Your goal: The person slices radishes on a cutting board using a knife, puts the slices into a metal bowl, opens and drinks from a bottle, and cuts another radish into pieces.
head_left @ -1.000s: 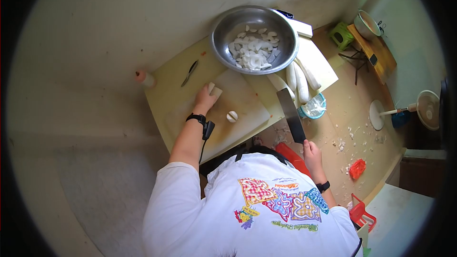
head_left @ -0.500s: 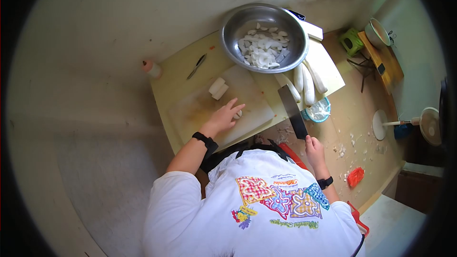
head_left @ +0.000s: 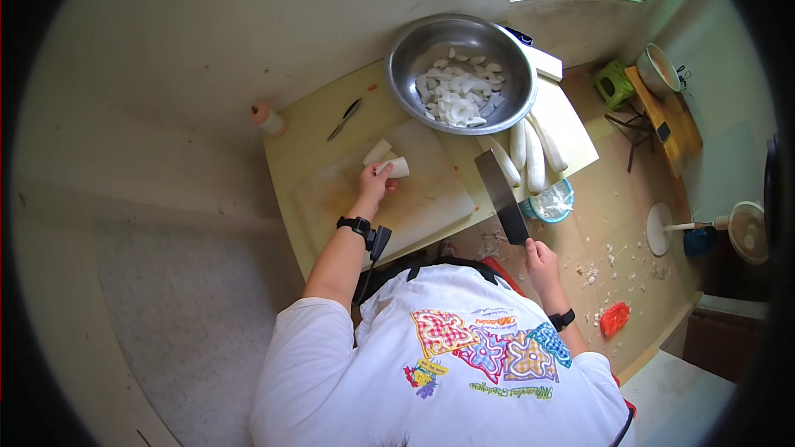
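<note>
My left hand (head_left: 377, 185) is closed around a short piece of peeled white radish (head_left: 396, 168) over the cutting board (head_left: 435, 194). Another white radish piece (head_left: 378, 151) lies just beyond it on the board. In my right hand (head_left: 542, 263) is the handle of a cleaver (head_left: 502, 196), its broad dark blade tilted up past the table's front edge. Whole peeled radishes (head_left: 534, 157) rest beyond the blade. A large metal bowl (head_left: 397, 74) at the back holds many white slices (head_left: 460, 99).
A peeler or small knife (head_left: 344, 119) and a pinkish bottle (head_left: 267, 119) are at the table's left. Below the right edge stands a blue basket (head_left: 570, 197) with white scraps. Bits and a red bag (head_left: 614, 319) litter the floor, near a fan (head_left: 748, 232).
My left hand has moved up and left from the board's front and now grips one of the two radish pieces. The small piece under its fingers no longer shows. The cleaver shifted slightly left.
</note>
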Available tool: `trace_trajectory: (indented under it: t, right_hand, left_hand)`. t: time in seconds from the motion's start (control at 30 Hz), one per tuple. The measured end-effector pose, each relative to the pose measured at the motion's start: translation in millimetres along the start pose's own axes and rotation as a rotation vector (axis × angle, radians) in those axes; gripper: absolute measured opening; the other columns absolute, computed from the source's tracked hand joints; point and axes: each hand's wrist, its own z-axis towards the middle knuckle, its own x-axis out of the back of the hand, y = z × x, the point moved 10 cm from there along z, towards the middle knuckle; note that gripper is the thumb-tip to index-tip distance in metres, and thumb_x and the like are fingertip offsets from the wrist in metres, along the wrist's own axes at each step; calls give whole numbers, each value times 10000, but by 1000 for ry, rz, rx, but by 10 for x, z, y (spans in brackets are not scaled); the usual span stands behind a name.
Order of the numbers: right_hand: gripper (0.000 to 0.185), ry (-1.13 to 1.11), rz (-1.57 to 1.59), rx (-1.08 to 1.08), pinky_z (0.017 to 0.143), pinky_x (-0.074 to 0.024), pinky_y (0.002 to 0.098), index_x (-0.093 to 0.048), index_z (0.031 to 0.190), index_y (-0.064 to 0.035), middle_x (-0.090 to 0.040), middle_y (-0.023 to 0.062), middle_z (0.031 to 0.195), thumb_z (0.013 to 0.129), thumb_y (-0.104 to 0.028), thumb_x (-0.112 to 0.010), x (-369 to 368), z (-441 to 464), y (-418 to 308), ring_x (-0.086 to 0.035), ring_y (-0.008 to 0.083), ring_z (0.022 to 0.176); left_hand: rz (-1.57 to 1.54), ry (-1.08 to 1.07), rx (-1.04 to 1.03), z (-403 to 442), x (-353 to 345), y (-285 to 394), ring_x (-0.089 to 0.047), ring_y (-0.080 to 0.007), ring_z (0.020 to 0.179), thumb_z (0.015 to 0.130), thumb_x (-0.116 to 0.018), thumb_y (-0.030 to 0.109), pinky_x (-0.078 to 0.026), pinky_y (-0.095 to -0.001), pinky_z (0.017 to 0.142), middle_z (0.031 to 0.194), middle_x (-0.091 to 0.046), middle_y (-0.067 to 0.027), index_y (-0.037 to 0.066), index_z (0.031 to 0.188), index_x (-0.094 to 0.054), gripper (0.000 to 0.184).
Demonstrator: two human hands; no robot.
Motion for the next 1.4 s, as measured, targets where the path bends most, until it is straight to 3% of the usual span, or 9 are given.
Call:
trace_trajectory:
  t: [0.2, 0.47, 0.6, 0.7, 0.77, 0.93, 1.0, 1.23, 1.4]
  right_hand:
    - [479, -23, -7, -78, 541, -374, 359, -493, 720, 18, -432, 107, 593, 1009, -354, -575, 3, -29, 9, -383, 175, 576]
    - [460, -56, -36, -47, 556, -400, 366, -535, 745, 29, -475, 141, 606, 1006, -348, -578, -25, 3, -80, -419, 204, 571]
    - [450, -88, -52, -42, 564, -411, 366, -549, 756, 30, -499, 149, 615, 1005, -344, -578, -67, 26, -114, -442, 216, 570]
    - [423, -100, -64, 33, 483, -352, 271, -555, 731, -39, -483, -19, 571, 1025, -342, -559, -129, 87, -114, -445, 74, 526]
    - [422, -112, -73, 43, 482, -350, 270, -553, 728, -38, -481, -21, 571, 1025, -339, -561, -167, 120, -140, -441, 72, 524]
    - [418, -172, -90, 57, 487, -353, 279, -542, 718, -35, -475, -13, 570, 1021, -323, -569, -358, 204, -275, -436, 77, 528]
    - [418, -205, -126, 32, 549, -394, 368, -542, 765, 28, -475, 144, 605, 987, -320, -605, -455, 196, -399, -419, 215, 565]
    - [410, -326, -258, 100, 522, -386, 379, -552, 774, 26, -500, 155, 598, 914, -332, -695, -965, 109, -890, -405, 259, 530]
    - [302, -419, -387, 146, 590, -465, 424, -618, 868, 7, -624, 198, 696, 865, -285, -697, -1402, 59, -1002, -584, 376, 623]
  left_hand:
    - [24, 41, 39, -11, 93, -101, -653, -186, 586, 934, -689, 364, -528, -305, 476, 911, -675, -125, 32, 1074, -521, 398]
    - [39, 144, 225, -191, 207, -310, -633, -206, 581, 961, -588, 500, -504, -312, 409, 811, -662, -110, 45, 1083, -494, 480]
    - [312, 342, -45, -114, 443, -247, -617, -231, 678, 942, -628, 473, -508, -360, 532, 786, -662, -91, 41, 1050, -545, 453]
    - [418, 444, -195, -183, 605, -114, -600, -228, 693, 912, -673, 462, -491, -382, 626, 756, -646, -91, 25, 952, -597, 445]
    - [459, 486, -234, -274, 708, -42, -593, -225, 682, 897, -694, 457, -479, -388, 665, 749, -639, -98, 15, 890, -620, 448]
    - [407, 410, -133, -506, 944, -281, -586, -219, 653, 863, -725, 462, -474, -374, 638, 712, -644, -86, 24, 793, -643, 451]
    - [465, 395, -94, -641, 1052, -363, -590, -216, 651, 861, -725, 463, -476, -373, 637, 707, -647, -88, 28, 788, -647, 448]
    - [622, 107, 15, -971, 1092, -531, -565, -180, 621, 887, -708, 429, -460, -347, 609, 677, -634, -64, 49, 768, -651, 403]
    - [793, 16, -30, -969, 1132, -485, -611, -235, 671, 892, -699, 391, -490, -368, 653, 763, -666, -115, 35, 851, -666, 360]
